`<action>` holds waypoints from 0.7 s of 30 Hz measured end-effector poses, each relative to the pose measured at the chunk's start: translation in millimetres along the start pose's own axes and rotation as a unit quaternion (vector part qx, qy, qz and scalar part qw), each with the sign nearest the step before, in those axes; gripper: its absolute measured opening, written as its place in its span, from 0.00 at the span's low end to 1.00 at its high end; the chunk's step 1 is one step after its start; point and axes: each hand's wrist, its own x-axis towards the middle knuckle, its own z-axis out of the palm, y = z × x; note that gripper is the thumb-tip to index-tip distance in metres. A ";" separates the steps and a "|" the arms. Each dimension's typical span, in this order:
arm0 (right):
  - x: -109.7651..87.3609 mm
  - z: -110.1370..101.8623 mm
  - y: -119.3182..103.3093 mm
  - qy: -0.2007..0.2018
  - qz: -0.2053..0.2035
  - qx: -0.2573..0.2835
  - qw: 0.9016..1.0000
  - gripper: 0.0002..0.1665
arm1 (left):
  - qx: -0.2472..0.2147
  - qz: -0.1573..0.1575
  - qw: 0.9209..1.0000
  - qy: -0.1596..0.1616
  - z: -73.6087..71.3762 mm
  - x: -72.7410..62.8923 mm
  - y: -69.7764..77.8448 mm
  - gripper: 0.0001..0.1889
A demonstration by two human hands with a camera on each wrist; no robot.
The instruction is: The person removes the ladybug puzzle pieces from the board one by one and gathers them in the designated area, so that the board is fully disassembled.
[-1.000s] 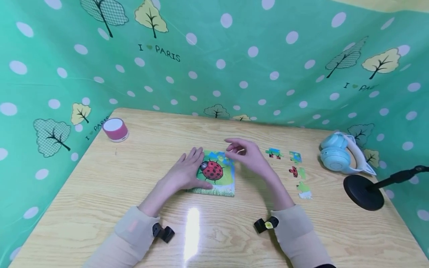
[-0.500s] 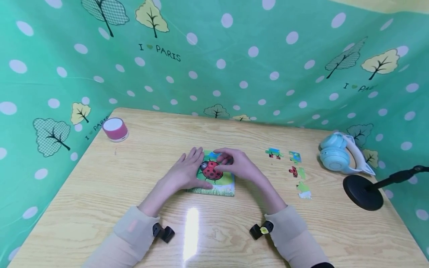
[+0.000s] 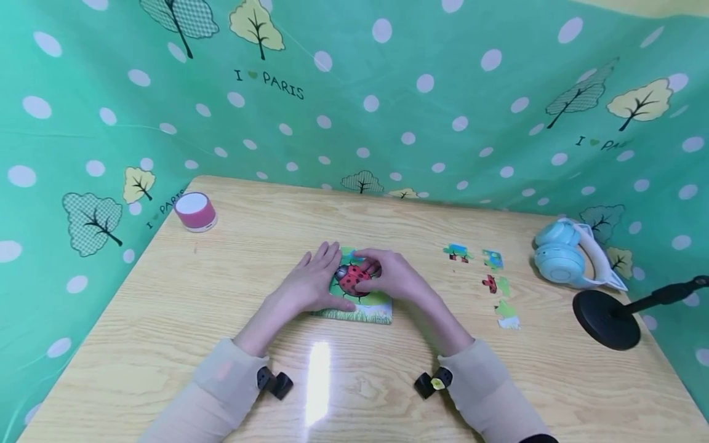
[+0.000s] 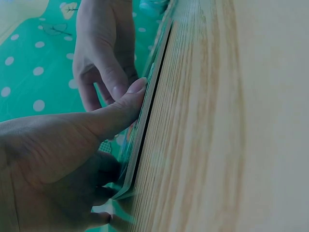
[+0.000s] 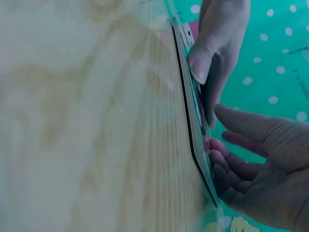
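A square ladybug jigsaw puzzle [image 3: 382,312] lies on the wooden table, its picture facing up. My left hand [image 3: 301,288] rests spread over the puzzle's left side, the thumb [image 4: 118,112] lying on top near the front edge. Above the middle and right of the picture is my right hand [image 3: 397,277]. Its loosely bent fingertips [image 5: 218,153] touch the puzzle surface, and the thumb stands apart from them. No piece shows between those fingers. Loose puzzle pieces lie to the right: a blue-topped one [image 3: 458,251], a blue-green one [image 3: 493,259], a red-and-green one [image 3: 493,284] and a green-and-white one [image 3: 506,314].
At the table's back left stands a pink speaker-like cylinder [image 3: 196,212]. Light blue cat-ear headphones [image 3: 559,261] lie at the right, with a black round-based stand [image 3: 606,320] in front of them. A green dotted curtain [image 3: 354,123] hangs behind the table.
My right hand has moved left from the puzzle's upper right corner onto the ladybug picture. The left hand stays in place. The head view has shifted slightly.
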 end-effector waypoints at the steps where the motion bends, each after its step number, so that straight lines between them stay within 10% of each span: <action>1: -0.2 0.6 -1.7 0.000 0.002 -0.004 1.000 0.38 | 0.001 0.000 1.000 0.000 -0.1 -0.3 0.2 0.65; 21: -0.8 5.1 -11.7 0.011 0.018 -0.082 0.996 0.37 | -0.005 -0.001 1.000 0.001 0.2 -0.4 0.6 0.64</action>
